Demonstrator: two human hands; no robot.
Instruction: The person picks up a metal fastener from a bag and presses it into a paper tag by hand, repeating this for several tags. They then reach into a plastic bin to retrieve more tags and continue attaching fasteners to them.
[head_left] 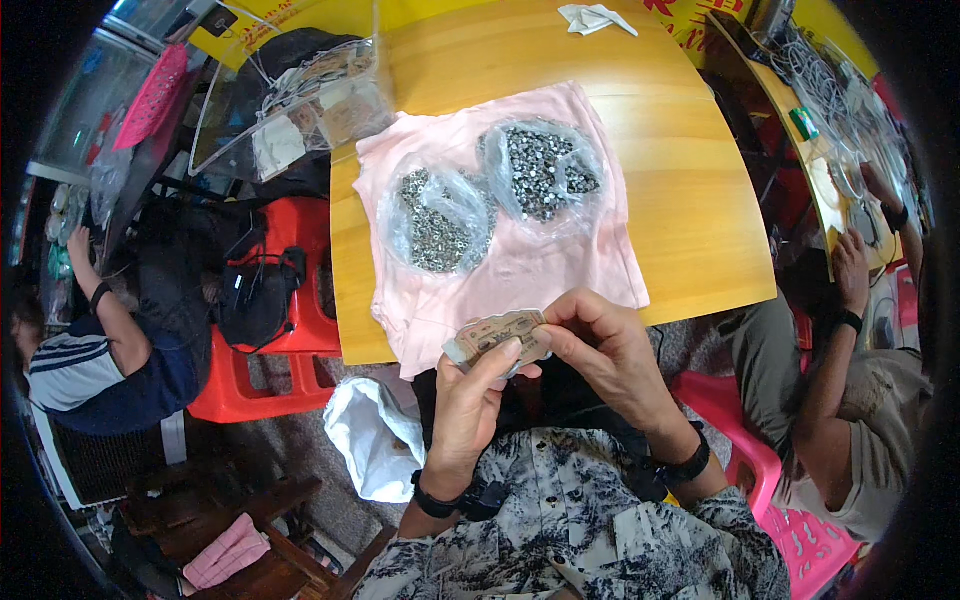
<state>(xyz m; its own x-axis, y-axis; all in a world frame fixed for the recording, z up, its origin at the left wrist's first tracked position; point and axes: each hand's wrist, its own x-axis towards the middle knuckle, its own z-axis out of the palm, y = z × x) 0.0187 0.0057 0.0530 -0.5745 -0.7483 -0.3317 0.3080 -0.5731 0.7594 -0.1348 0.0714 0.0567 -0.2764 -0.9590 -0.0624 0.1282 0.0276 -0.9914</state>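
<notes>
And here, lower centre, left hand (468, 395) and right hand (607, 350) pinch tan printed paper (492, 332), handling seemingly unfinished, while clear bags (573, 166) stay well filled mid-frame.

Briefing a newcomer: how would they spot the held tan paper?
On the yellow wooden table lies a pink cloth. At its near edge, find the paper between left hand and right hand. Its tan printed face sets it apart from both clear bags beyond.

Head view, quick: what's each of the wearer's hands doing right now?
Left hand: closed, holding the small printed papers, thumb on top.
Right hand: closed, thumb and fingers pinching the papers' right edge.
</notes>
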